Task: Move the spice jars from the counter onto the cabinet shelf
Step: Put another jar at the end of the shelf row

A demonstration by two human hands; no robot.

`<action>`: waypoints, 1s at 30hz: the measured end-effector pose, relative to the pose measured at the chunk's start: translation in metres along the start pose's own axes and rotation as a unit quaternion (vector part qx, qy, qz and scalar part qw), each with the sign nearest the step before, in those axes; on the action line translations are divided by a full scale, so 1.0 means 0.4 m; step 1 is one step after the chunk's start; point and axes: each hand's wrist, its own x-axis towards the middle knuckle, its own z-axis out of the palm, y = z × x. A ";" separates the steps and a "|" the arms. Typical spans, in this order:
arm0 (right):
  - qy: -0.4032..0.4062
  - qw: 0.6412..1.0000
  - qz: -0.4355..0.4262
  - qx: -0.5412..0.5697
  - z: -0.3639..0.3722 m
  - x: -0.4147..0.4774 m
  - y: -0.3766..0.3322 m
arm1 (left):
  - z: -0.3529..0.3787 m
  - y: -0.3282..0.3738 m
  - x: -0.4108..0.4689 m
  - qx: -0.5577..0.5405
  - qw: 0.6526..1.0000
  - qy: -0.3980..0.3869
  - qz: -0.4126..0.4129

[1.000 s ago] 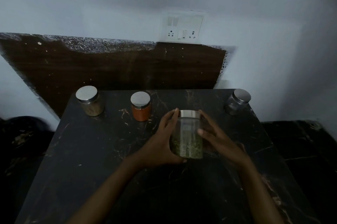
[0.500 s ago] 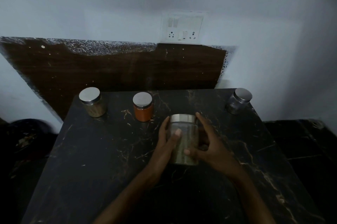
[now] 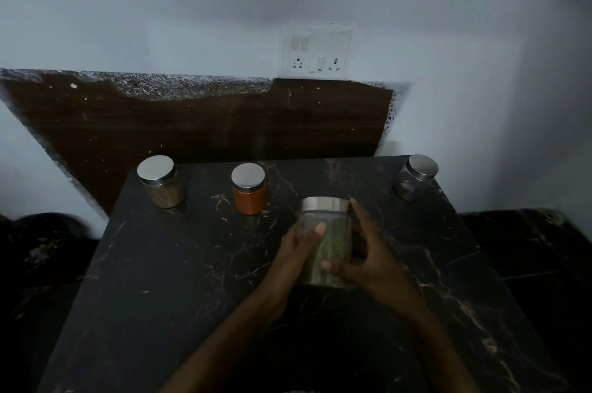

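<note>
Black marble counter (image 3: 160, 280) lies bare around my left hand (image 3: 296, 253) and right hand (image 3: 368, 259), both clasped on the green jar (image 3: 330, 242) between them, well inside every edge.

4 spice jars (image 3: 326, 242), 2 hands (image 3: 298, 251), 1 counter (image 3: 160, 280), 1 socket panel (image 3: 315, 51).

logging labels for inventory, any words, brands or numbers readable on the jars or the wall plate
None can be read.
Green-filled glass jar with steel lid, held in both hands: no label visible.
Orange-filled jar, tan-filled jar, dark jar: no labels visible.
White wall switch plate: no legible marking; too dim and blurred.
</note>
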 end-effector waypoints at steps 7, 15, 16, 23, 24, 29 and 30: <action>-0.022 0.999 -0.023 -0.017 -0.010 -0.019 -0.020 | -0.012 0.010 -0.001 -0.086 0.996 0.009 0.003; 0.030 0.996 -0.037 -0.074 0.015 -0.016 0.005 | -0.007 0.009 0.004 -0.037 0.999 -0.027 -0.025; 0.035 0.995 -0.041 -0.084 0.020 -0.015 0.006 | -0.006 0.009 0.004 -0.040 0.999 -0.023 -0.025; 0.048 0.991 -0.042 -0.122 0.021 -0.004 -0.006 | -0.021 0.013 0.013 -0.041 0.999 -0.005 0.004; 0.053 0.989 -0.042 -0.132 0.022 -0.002 -0.009 | -0.019 0.016 0.014 -0.031 0.999 -0.008 0.006; 0.066 0.986 -0.046 -0.149 0.031 0.004 -0.013 | -0.003 0.020 0.029 -0.008 1.000 -0.009 -0.004; 0.065 0.986 -0.050 -0.148 0.030 0.003 -0.013 | -0.002 0.019 0.032 -0.013 1.000 -0.002 -0.002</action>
